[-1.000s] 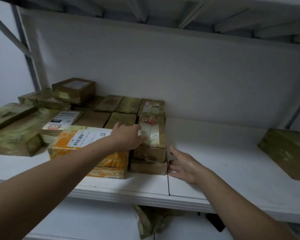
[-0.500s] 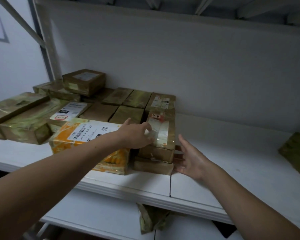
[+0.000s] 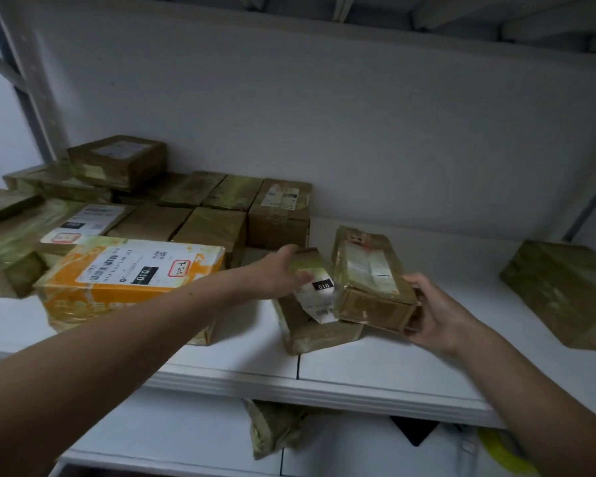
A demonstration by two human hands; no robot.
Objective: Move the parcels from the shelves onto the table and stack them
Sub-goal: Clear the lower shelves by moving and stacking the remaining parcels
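Observation:
My right hand (image 3: 434, 313) grips the near right corner of a long taped brown parcel (image 3: 369, 277), which is tilted and lifted off the stack. Under it lies a second brown parcel (image 3: 310, 304) with a white label marked 010, resting on the white shelf (image 3: 375, 370). My left hand (image 3: 283, 270) holds that lower parcel at its far left end. An orange and white parcel (image 3: 131, 280) sits to the left. Several more brown parcels (image 3: 214, 208) fill the back left of the shelf.
A lone brown parcel (image 3: 565, 290) lies at the shelf's far right. A shelf upright (image 3: 25, 94) stands at the left and a wall closes the back. Below the shelf a crumpled taped package (image 3: 276, 428) hangs over a lower shelf.
My right hand has closed on the top parcel and pulled it right and up off the one below. My left hand moved to the lower parcel, which has slid right, away from the orange parcel.

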